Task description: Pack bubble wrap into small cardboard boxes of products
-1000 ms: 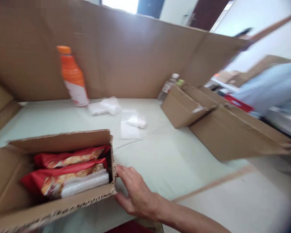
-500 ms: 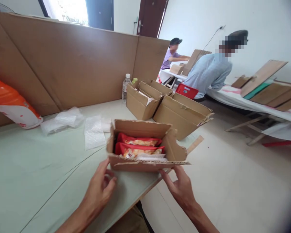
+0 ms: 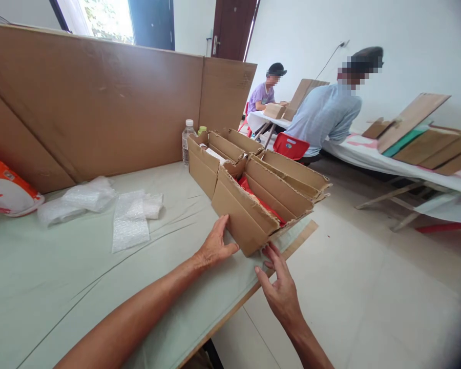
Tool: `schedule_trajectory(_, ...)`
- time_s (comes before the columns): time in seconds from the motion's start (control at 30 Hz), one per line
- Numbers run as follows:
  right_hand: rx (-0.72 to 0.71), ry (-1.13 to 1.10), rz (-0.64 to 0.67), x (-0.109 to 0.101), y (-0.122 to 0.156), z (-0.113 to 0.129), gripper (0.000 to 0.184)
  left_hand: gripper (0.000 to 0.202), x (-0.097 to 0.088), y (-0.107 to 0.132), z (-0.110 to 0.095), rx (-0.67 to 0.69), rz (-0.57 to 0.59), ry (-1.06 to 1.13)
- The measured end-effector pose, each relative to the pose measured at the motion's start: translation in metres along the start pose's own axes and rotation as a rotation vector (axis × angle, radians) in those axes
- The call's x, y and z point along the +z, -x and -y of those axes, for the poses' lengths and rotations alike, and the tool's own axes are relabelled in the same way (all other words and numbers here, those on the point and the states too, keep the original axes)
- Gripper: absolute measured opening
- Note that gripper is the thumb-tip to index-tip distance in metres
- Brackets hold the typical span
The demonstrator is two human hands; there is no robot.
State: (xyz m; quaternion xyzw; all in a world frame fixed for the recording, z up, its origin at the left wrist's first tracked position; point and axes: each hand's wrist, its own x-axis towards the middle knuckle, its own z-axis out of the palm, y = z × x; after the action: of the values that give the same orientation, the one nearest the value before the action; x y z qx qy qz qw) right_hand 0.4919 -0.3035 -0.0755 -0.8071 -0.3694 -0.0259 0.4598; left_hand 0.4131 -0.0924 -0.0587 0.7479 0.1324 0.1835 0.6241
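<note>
An open cardboard box (image 3: 242, 220) stands near the table's right edge, with red packets (image 3: 251, 190) partly visible inside. My left hand (image 3: 217, 243) lies against its near left side, fingers stretched and thumb apart. At the box's near right corner, my right hand (image 3: 279, 279) has its fingers spread, the fingertips touching or very close to the bottom edge. Neither hand is wrapped around the box. Right behind it stand another open box (image 3: 202, 171) on the left and a further box (image 3: 292, 166) on the right.
Bubble wrap (image 3: 130, 225) lies on the green-covered table (image 3: 80, 277). An orange and white container (image 3: 11, 187) is at far left, and a clear bottle (image 3: 187, 143) by the boxes. A tall cardboard panel (image 3: 119, 113) borders the table. Two people sit at other tables beyond.
The box with red packets has moved back and right, turning so it sits up against the other boxes. Both hands have followed it, the left reaching farther forward. The view has shifted slightly.
</note>
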Motion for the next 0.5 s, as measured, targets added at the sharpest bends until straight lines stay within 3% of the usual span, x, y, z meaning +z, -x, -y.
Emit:
schedule_trajectory(0.13, 0.005, 0.007, -0.008, 0.007, -0.014, -0.014, 0.06, 0.099, 0.002, -0.017, 0.008, 0.018, 0.036, -0.141)
schedule_trajectory(0.27, -0.061, 0.101, -0.057, 0.01, -0.004, -0.023, 0.05, 0.083, -0.011, 0.013, 0.009, 0.034, 0.069, -0.291)
schedule_trajectory(0.33, -0.161, 0.152, -0.058, 0.012, 0.005, -0.026, 0.04, 0.071, -0.027, 0.039, 0.002, 0.05, 0.075, -0.412)
schedule_trajectory(0.4, -0.292, 0.183, -0.056, 0.014, 0.009, -0.029, 0.032, 0.058, -0.05, 0.058, -0.007, 0.046, 0.028, -0.703)
schedule_trajectory(0.5, -0.459, 0.209, -0.074, 0.021, 0.007, -0.034, 0.028, 0.051, -0.097, 0.062, -0.017, -0.047, -0.121, -1.145)
